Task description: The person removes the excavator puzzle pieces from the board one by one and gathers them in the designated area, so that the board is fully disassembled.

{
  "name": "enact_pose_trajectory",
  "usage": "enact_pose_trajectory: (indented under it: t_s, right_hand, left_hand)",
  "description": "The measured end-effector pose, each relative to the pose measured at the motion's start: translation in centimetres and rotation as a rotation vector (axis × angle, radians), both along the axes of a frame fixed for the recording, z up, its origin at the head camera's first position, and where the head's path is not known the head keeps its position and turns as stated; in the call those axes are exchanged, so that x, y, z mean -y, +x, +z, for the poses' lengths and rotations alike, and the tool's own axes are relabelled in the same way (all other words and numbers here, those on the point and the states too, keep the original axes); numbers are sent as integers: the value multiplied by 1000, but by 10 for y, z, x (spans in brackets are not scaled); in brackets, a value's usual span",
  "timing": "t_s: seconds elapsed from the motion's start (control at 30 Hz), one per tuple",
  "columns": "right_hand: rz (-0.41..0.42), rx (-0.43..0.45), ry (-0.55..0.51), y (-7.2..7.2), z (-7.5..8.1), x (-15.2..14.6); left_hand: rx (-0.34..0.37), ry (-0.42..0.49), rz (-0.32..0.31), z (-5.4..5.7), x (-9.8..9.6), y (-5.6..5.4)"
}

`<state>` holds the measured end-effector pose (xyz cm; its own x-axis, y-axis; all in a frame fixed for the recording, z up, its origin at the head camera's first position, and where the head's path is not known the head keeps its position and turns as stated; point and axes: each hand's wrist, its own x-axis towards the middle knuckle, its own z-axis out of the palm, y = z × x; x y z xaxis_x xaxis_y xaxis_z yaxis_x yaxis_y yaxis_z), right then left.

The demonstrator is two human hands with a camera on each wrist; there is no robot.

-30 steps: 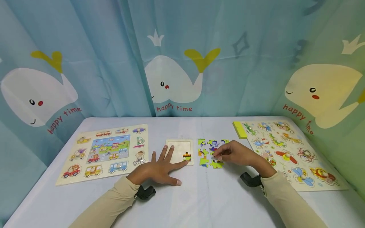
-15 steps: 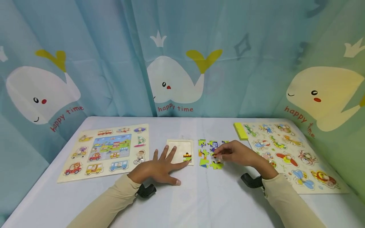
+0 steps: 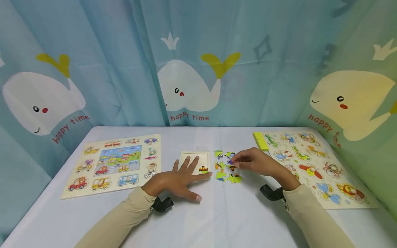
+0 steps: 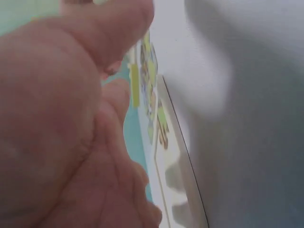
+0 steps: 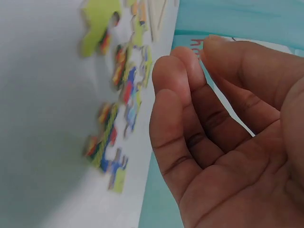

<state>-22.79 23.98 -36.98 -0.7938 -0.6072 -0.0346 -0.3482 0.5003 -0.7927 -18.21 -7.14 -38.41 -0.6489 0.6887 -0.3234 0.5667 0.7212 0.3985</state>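
Note:
My left hand (image 3: pixel 178 182) lies with spread fingers across a small wooden puzzle tray (image 3: pixel 194 157). One puzzle piece, green with a red and yellow band (image 3: pixel 203 168), sits in the tray's lower right corner, close to the index finger. To the right of the tray lie several green jigsaw pieces (image 3: pixel 221 175). Over their right side hovers my right hand (image 3: pixel 257 162), its fingertips bent toward the thumb. The right wrist view shows nothing between thumb and fingers of the right hand (image 5: pixel 223 123), with the loose pieces (image 5: pixel 102 137) beside it on the cloth.
A vehicle puzzle board (image 3: pixel 119 160) lies at the left, an insect puzzle board (image 3: pixel 316 162) at the right. A yellow block (image 3: pixel 261 141) stands by the insect board's far corner. A whale-print curtain (image 3: pixel 248 96) hangs behind the white-covered table (image 3: pixel 214 220).
My right hand has shifted slightly away from the body, uncovering a brown-and-orange piece below its fingertips. My left hand has slid a little to the right over the tray.

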Motion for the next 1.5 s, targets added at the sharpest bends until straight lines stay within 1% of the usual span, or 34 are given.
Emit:
enact_pose_trajectory:
  t_s: [0.1,0.23,0.43,0.5,0.6,0.73,0.83,0.97,1.1,1.33,1.5]
  right_hand:
    - [10,10,-9,-5,2,11]
    - [27,1,-3,-7,5,26]
    - [49,-7,9,-10,4,42]
    - [59,-3,16,-11,2,47]
    - [102,7,19,-13,-1,56]
    - [151,20,12,-12,-5,65]
    - [149,18,8,-11,-8,71]
    - [141,5,24,-10,-14,79]
    - [134,-15,30,-9,-18,84]
    - [137,-67,-15,-7,-19,87]
    - [113,-44,-51,-7,-20,88]
  left_hand:
    - [5,-15,-14,2,-6,-1]
    - [-23,-63,-10,3,-12,-3]
    - [-38,-113,-8,0,-12,-5]
    - [-29,-135,-6,-1,-11,-5]
    - [-15,-156,1,-2,-9,-5]
    - [-12,-146,-10,-4,-8,-5]
    - [-25,-136,-19,-6,-8,-5]
    - [-46,-147,-23,-7,-8,-6]
    - [-50,-153,-21,-8,-8,-5]
    - [-47,-155,-18,-6,-7,-4]
    - [-43,-143,-14,-6,-8,-4]
